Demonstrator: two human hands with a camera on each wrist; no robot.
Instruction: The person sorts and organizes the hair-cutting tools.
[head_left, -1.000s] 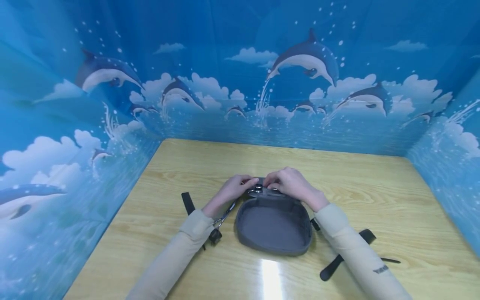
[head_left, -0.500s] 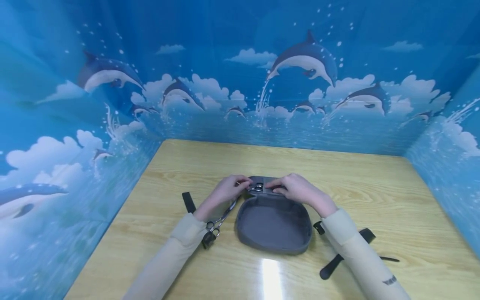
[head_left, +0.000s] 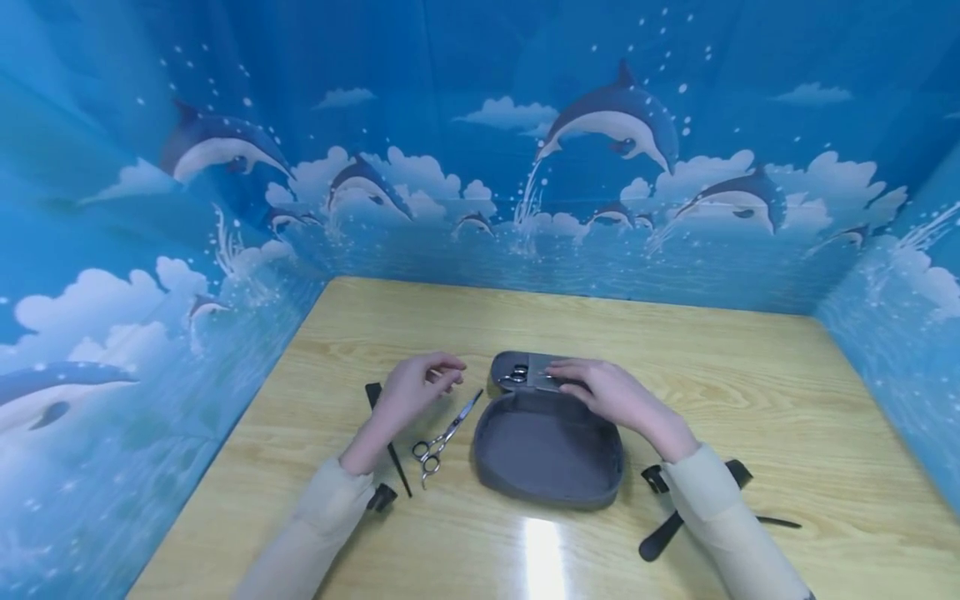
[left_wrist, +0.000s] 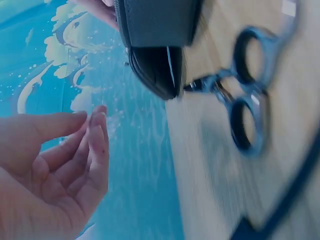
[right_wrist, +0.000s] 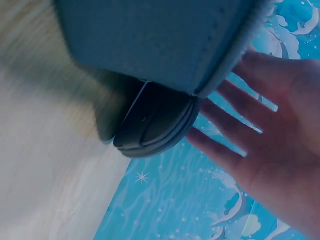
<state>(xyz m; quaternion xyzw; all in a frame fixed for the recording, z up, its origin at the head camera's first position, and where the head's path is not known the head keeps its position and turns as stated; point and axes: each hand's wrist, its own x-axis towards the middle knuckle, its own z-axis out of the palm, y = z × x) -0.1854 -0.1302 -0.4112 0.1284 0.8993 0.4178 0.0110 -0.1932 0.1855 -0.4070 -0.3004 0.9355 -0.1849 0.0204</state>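
Note:
A dark grey zip case (head_left: 547,500) lies unfolded mid-table, its deep half nearer me. Its lid (head_left: 499,360) lies back on the far side and has a strap across it. Silver finger rings of a pair of scissors (head_left: 517,373) show in the lid. My right hand (head_left: 611,392) rests its extended fingers on the lid's right part, hiding that end. In the right wrist view its fingers spread beside the case. My left hand (head_left: 416,387) hovers left of the case, fingers loosely bent and holding nothing. Below it, loose haircutting scissors (head_left: 447,433) lie on the table.
Left of the loose scissors lies a black tail comb (head_left: 399,467), partly behind my left wrist. Small black clips (head_left: 383,497) (head_left: 655,478) sit by each sleeve. Under my right forearm, black handled tools (head_left: 660,537) stick out. Dolphin-print curtains (head_left: 480,225) border the table.
My left hand has left the lid and moved left towards me, uncovering the lid's left end and the loose scissors. My right hand has shifted slightly right along the lid, its fingers straightening.

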